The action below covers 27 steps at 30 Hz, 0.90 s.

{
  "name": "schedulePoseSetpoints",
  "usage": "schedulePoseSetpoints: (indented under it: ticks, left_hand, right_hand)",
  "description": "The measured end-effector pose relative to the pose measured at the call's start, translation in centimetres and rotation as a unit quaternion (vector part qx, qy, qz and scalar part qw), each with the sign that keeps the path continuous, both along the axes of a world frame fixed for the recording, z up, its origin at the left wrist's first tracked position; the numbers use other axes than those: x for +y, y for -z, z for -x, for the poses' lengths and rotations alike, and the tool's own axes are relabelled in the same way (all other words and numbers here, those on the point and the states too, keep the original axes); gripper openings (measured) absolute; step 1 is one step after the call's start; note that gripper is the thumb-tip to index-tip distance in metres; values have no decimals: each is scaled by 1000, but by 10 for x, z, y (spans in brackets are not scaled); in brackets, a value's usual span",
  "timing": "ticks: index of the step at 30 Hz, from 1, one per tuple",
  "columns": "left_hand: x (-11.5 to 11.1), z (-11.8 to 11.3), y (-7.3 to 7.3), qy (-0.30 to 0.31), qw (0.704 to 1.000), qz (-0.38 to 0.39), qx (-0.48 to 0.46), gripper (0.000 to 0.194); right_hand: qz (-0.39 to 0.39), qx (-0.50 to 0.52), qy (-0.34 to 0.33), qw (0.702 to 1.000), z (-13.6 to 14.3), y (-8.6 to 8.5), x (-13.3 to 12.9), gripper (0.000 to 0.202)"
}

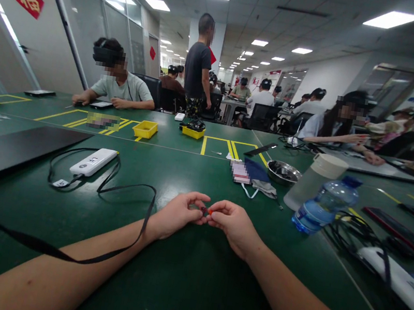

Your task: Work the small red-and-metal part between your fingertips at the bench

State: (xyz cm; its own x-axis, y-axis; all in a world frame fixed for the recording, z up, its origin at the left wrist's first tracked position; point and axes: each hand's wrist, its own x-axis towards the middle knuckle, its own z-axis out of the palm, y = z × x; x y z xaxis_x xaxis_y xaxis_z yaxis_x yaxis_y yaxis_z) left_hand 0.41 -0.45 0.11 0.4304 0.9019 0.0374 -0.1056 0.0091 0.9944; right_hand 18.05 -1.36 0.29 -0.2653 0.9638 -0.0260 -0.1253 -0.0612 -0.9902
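Observation:
My left hand and my right hand meet at the fingertips just above the green table, near the middle of the head view. A small orange-red piece is pinched between my right thumb and fingers. Between the left thumb and fingers there is a small dark reddish thing, too small to name. The two pieces are very close together; whether they touch cannot be made out.
A white power bank with a black cable lies left, beside a dark flat panel. To the right stand a blue-capped bottle, a pale tumbler and a metal bowl. Yellow trays sit farther back. Several people sit beyond.

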Motion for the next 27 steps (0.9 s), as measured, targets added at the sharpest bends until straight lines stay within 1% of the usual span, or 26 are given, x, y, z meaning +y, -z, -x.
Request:
schedulePoseSetpoints:
  ticks: [2, 6, 9, 11, 13, 17, 23, 27]
  left_hand:
    - [1, -2, 2, -9, 998, -52, 34, 45]
    - [1, -3, 7, -46, 981, -166, 90, 31]
    - [0, -1, 6, -80, 960, -233, 133, 23]
    - [-1, 0, 3, -93, 948, -266, 145, 20]
    - [-2, 1, 0, -99, 943, -283, 142, 19]
    - [-2, 0, -4, -97, 938, -295, 155, 19]
    - [-4, -1, -7, -96, 923, -332, 169, 18]
    - [-6, -1, -8, -100, 928, -312, 179, 18]
  right_hand:
    - [-30, -24, 10, 999, 1, -1, 0, 25]
    - [-70, -35, 14, 997, 3, -3, 0, 30]
    - [-96, -42, 9, 994, 5, -5, 0, 32]
    - [-113, -47, 10, 992, 6, -6, -1, 33]
    - [-126, -47, 15, 991, 8, -8, -3, 32]
    - [-147, -53, 27, 987, 8, -8, -4, 33]
    - [-150, -65, 26, 986, 8, -8, -3, 33]
    - [-139, -57, 28, 988, 8, -10, -5, 30]
